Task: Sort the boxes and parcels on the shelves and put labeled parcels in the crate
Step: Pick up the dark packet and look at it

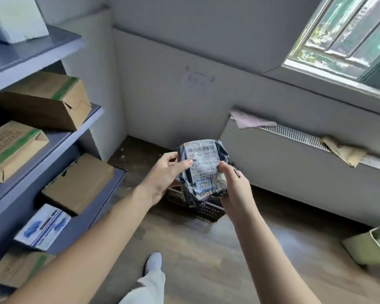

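Held above the crate (208, 210), pinched at its side edges by the left hand (162, 178) and right hand (234, 186): the labelled parcel (203, 170). Lower straight into the crate, label upward; loosen both grips together.

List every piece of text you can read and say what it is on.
"841-G07 E02-10": label on the dark parcel held by the left hand and right hand.
"G07": same label, lower down.
Label's fine print and blue-framed handwriting: too small to read.
Print on the cardboard box and the blue-and-white box: blurred.
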Tool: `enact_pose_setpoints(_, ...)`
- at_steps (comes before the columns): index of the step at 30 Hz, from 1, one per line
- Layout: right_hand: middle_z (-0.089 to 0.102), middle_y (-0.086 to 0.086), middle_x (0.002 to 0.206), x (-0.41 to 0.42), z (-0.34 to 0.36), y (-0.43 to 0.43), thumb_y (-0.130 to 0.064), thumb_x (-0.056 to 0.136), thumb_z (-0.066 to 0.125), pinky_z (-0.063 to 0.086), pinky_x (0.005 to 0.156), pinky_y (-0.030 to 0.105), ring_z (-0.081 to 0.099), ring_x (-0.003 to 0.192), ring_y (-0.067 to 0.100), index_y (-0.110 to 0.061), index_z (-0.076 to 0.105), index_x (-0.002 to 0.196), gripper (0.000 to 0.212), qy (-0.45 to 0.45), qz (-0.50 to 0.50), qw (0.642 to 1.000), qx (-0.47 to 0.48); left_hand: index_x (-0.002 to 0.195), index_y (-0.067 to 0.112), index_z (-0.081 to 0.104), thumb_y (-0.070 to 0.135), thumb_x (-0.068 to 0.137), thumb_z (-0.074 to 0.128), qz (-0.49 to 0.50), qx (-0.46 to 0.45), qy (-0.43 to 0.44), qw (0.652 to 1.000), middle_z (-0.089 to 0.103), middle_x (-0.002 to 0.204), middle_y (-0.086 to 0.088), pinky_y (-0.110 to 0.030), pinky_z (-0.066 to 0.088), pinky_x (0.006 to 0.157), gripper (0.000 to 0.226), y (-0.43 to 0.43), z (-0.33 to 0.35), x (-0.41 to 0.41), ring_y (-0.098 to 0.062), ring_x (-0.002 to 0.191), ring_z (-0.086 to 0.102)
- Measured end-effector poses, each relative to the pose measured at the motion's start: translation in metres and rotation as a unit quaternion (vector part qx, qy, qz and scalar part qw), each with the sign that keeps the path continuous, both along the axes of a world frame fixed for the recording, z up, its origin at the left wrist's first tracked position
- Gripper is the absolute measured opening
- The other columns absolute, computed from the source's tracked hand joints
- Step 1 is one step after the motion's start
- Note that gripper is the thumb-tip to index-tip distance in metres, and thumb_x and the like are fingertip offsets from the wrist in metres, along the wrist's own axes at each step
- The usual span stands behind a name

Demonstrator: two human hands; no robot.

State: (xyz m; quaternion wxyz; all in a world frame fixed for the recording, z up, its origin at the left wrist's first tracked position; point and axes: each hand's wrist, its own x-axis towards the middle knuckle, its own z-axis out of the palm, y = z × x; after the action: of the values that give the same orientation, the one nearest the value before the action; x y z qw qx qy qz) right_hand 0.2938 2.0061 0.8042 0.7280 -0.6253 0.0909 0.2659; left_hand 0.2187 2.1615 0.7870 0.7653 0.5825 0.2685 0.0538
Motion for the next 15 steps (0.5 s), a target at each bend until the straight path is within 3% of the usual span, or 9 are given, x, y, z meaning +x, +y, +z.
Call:
enact_pose_setpoints(1,0.072,0.020,0.111,0.017,-0.004,0.007,-0.017,0.092,0.065,0.054,0.085,0.048,0.069,0.104,0.036,0.002,0.060,0.120,0.034,0.002,0.004,1.000,-0.008,0.120,0.017,0.055,0.032,0.077,0.078,-0.009,-0.013,0.011,1.000,0.068,0.116,-0.010,-0.038,0.054,0.088,0.050,0.004,-0.005,0.016,-0.021,0.104,0.067)
enact_pose_setpoints(5,0.072,0.022,0.110,0.073,-0.024,0.028,-0.023,0.087,0.069,0.055,0.088,0.052,0.069,0.104,0.039,0.004,0.060,0.117,0.042,-0.001,0.024,0.999,-0.045,0.121,0.016,0.057,0.019,0.090,0.068,-0.056,-0.029,0.031,0.998,0.073,0.111,-0.005,-0.035,0.059,0.072,0.033,0.023,-0.018,0.069,-0.018,0.096,0.071)
enact_pose_setpoints(9,0.071,0.012,0.099,0.116,-0.048,0.032,-0.051,0.060,0.074,0.055,0.084,0.050,0.069,0.090,0.029,-0.006,0.056,0.095,0.060,0.009,0.068,0.991,-0.117,0.123,0.018,0.055,0.011,0.090,0.068,-0.040,-0.029,0.062,0.997,0.071,0.115,-0.006,-0.045,0.057,0.088,0.036,0.033,-0.034,0.112,-0.023,0.102,0.070)
enact_pose_setpoints(11,0.061,0.013,0.092,0.139,-0.065,0.032,-0.054,0.060,0.072,0.050,0.075,0.048,0.061,0.083,0.027,-0.015,0.051,0.094,0.056,0.021,0.100,0.986,-0.130,0.124,0.018,0.055,0.008,0.089,0.068,-0.037,-0.014,0.076,0.996,0.070,0.117,-0.006,-0.044,0.055,0.092,0.038,0.037,-0.043,0.133,-0.022,0.105,0.069)
enact_pose_setpoints(15,0.051,0.010,0.085,0.181,-0.089,0.036,-0.046,0.070,0.069,0.039,0.066,0.038,0.049,0.075,0.022,-0.015,0.044,0.088,0.043,0.047,0.155,0.977,-0.139,0.123,0.019,0.056,0.006,0.089,0.068,-0.008,0.010,0.122,0.992,0.069,0.116,-0.005,-0.040,0.055,0.091,0.038,0.037,-0.067,0.172,-0.020,0.105,0.068)
